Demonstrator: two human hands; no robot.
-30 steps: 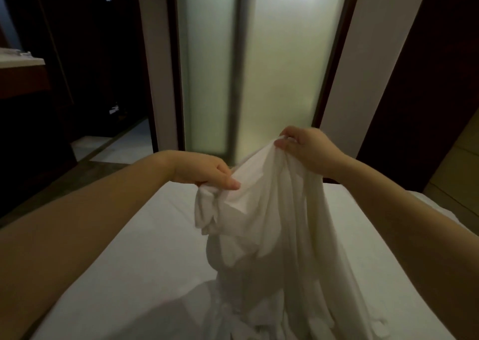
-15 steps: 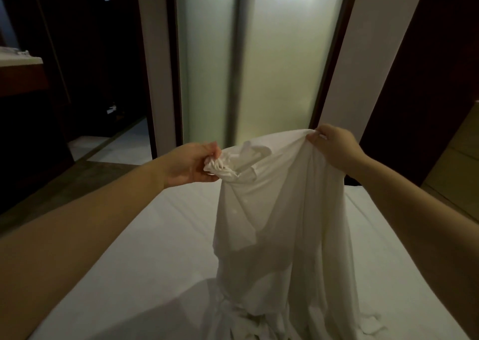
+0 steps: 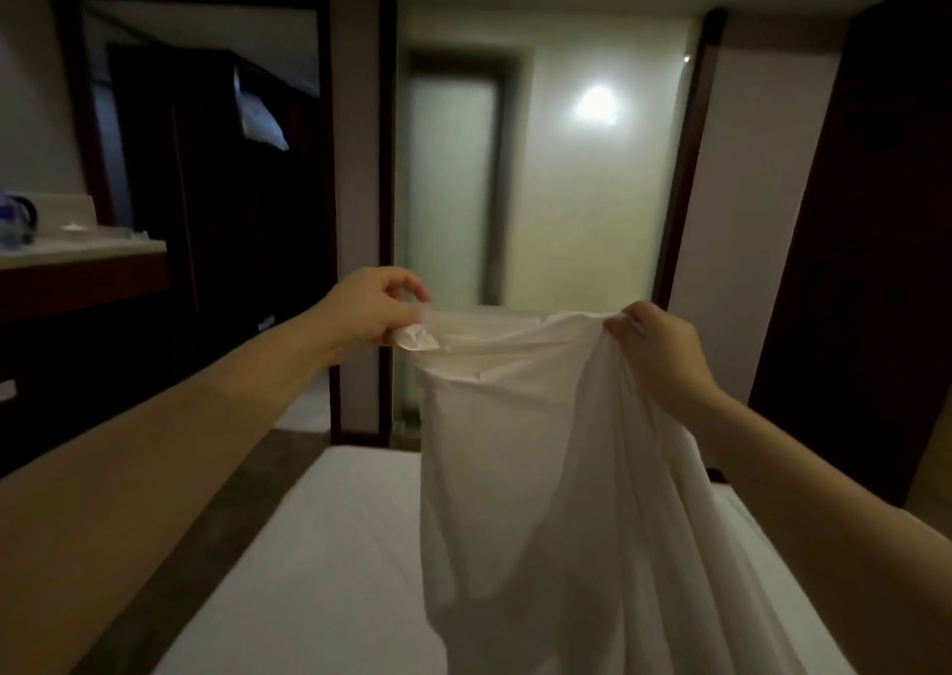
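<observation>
**A:** Quick: what's in shot?

**B:** Head-cam view, dim room. A person w/ both arms out holds a white cloth (image 3: 515, 468) up over a bed (image 3: 309, 571). The left hand (image 3: 371, 309) pinches one top corner, its fingers (image 3: 407, 283) clamped on a bunched bit of fabric. The right hand (image 3: 664, 355) grips the other corner, fingers (image 3: 626, 316) curled tight over the hem.

**A:** Where's the cloth exactly?

**B:** Strung between the two sets of fingers. It hangs straight down below them, and its lower end runs out of frame.

**A:** Tips for the step?

**B:** Looks like it's being spread out. Prob. best to keep both pinches firm and draw the fingers apart till the top edge is taut and level. Folds bunch under the right fingers, so that side needs a shake.

**A:** Any containers?

**B:** The top edge looks doubled, like an open mouth, so poss. a pillowcase. It hangs flat w/ nothing visible inside. Far left of the left fingers, a worktop (image 3: 77, 249) carries a dark kettle (image 3: 18, 218). Its contents can't be told.
</observation>
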